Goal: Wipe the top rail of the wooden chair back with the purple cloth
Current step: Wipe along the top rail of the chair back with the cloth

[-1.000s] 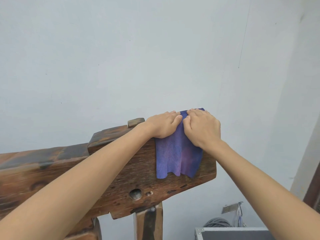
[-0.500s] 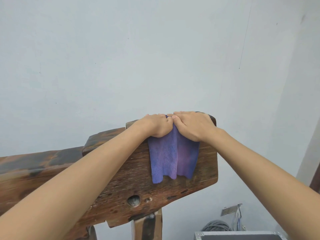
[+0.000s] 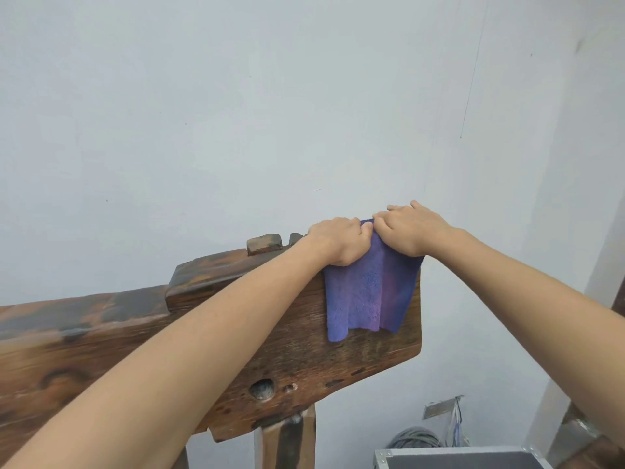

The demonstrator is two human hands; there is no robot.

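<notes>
Head view: from lower left, the dark, worn wooden top rail [image 3: 209, 275] climbs toward frame centre, where the left hand [image 3: 338, 243] presses curled fingers onto the fuzzy purple cloth [image 3: 368, 292]. The right hand [image 3: 411, 231], fingers together and flat, pins the cloth just right of it. Both hands have slid rightward since a second ago, reaching the rail's end; this stroke looks nearly finished.

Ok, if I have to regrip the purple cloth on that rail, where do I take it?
Grip the purple cloth at its fold on the rail, from above: both hands already press there, and the rest hangs limp down the near face.
</notes>
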